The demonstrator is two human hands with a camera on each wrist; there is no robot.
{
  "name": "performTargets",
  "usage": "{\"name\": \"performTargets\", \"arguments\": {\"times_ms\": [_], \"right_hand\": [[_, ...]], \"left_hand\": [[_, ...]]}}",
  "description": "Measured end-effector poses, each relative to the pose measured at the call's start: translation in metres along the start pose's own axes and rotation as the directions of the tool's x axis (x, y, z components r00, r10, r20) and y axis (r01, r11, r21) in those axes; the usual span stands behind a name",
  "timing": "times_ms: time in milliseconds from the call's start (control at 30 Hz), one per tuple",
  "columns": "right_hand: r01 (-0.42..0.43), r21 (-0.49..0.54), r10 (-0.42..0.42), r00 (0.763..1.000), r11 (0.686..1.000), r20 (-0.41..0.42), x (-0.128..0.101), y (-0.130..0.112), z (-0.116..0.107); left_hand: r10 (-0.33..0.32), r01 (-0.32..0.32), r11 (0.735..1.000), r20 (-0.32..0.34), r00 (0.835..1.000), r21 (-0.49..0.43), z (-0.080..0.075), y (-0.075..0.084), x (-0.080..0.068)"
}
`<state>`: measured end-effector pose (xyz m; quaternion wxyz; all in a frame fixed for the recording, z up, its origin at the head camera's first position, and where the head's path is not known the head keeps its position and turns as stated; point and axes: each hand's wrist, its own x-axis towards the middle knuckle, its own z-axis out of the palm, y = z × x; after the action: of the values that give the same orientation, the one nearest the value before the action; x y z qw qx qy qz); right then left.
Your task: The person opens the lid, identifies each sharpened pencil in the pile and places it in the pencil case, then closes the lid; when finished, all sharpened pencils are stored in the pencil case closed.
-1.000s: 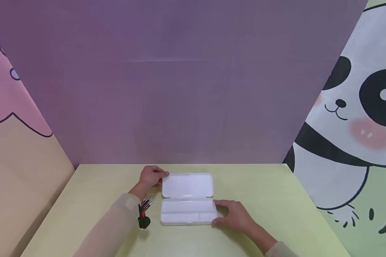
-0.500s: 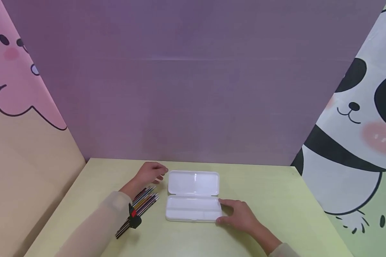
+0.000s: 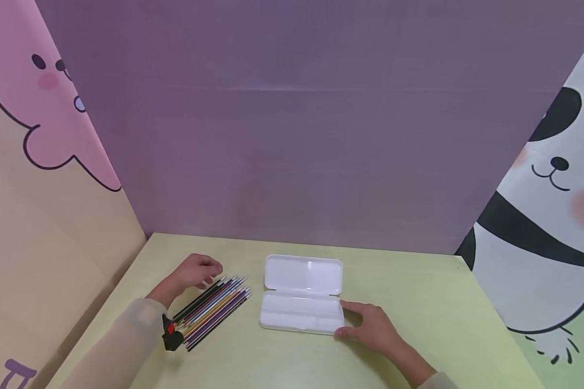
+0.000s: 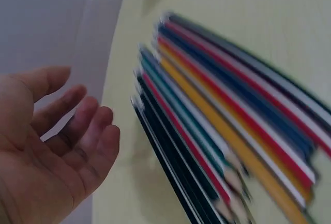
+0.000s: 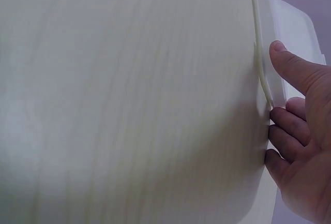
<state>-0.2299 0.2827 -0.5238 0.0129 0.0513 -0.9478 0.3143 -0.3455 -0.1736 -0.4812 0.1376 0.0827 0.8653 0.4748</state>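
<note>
A white plastic pencil case [image 3: 299, 312] lies unfolded on the table, its lid [image 3: 303, 274] tipped back toward the wall. My right hand [image 3: 372, 327] holds the case by its right end, thumb at the front corner and fingers at the back one. In the right wrist view the thumb [image 5: 292, 66] lies against the white edge. Left of the case, several pencils [image 3: 216, 307] of different colours lie side by side on a slant. My left hand [image 4: 57, 136] is just beyond them, apart from them, with loosely bent fingers and nothing held.
The pale yellow table [image 3: 418, 302] ends at a purple wall [image 3: 302, 162]. Side walls bear a pink cartoon figure [image 3: 73, 138] and a panda [image 3: 540, 216]. A black and red device [image 3: 172, 336] sits at my left wrist, over the pencils' near ends.
My left hand has let go of the case lid and moved left, to the pencils, which show more fully now. The right hand stays at the case. The head view has turned slightly left.
</note>
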Motion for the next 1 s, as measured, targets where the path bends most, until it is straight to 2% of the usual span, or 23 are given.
{"name": "performTargets", "arguments": {"times_ms": [133, 300, 567, 767, 1000], "right_hand": [[-0.006, 0.004, 0.006, 1.0, 1.0, 0.002, -0.001, 0.001, 0.0], [-0.01, 0.002, 0.01, 1.0, 1.0, 0.004, 0.0, 0.004, 0.003], [-0.006, 0.006, 0.006, 1.0, 1.0, -0.002, -0.001, 0.006, 0.001], [0.004, -0.001, -0.004, 1.0, 1.0, -0.01, -0.001, 0.006, 0.0], [0.016, 0.009, -0.016, 1.0, 1.0, -0.012, -0.001, 0.008, 0.002]], "left_hand": [[-0.009, 0.007, 0.999, 0.05, 0.999, 0.048, -0.01, -0.017, -0.007], [-0.012, 0.006, 0.998, 0.114, 0.993, 0.056, -0.015, -0.036, -0.013], [0.027, -0.031, 0.999, 0.151, 0.988, 0.026, -0.014, -0.044, -0.022], [0.096, -0.101, 0.994, 0.117, 0.989, 0.042, -0.011, -0.051, -0.023], [0.111, -0.118, 0.989, 0.074, 0.991, 0.091, -0.007, -0.055, -0.024]]}}
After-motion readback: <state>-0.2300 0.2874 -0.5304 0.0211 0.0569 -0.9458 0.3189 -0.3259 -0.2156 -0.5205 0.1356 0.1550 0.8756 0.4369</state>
